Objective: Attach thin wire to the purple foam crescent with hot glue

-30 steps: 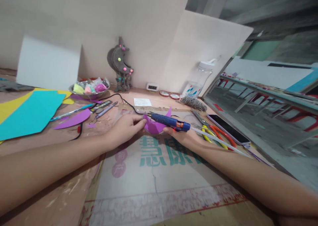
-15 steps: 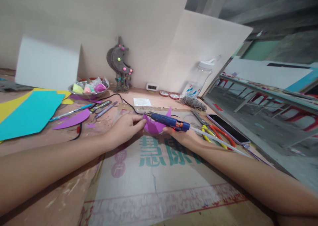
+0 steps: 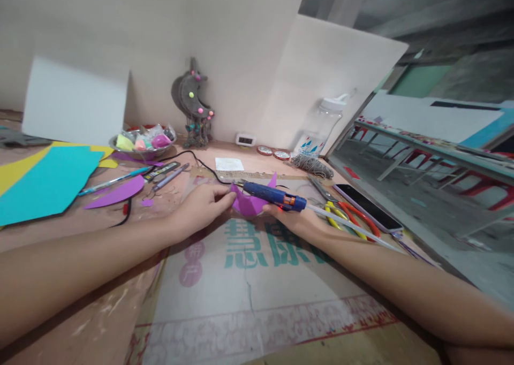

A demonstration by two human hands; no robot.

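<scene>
left hand (image 3: 203,207): finger and thumb pinched on the left tip of a purple paper crescent (image 3: 249,207), which sits between both hands, above a printed sheet (image 3: 209,311). right hand (image 3: 295,220): grasping a blue hot glue gun (image 3: 267,194), glue stick (image 3: 321,211) trailing. hazard: nozzle (image 3: 240,183) close by the left fingers; a slip could burn them.

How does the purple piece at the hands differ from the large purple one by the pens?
The held piece curves like a crescent, while the loose piece looks like a half leaf. The left hand pinches the held piece, and the glue gun crosses in front of it; no hand touches the loose piece. Both are purple.
</scene>
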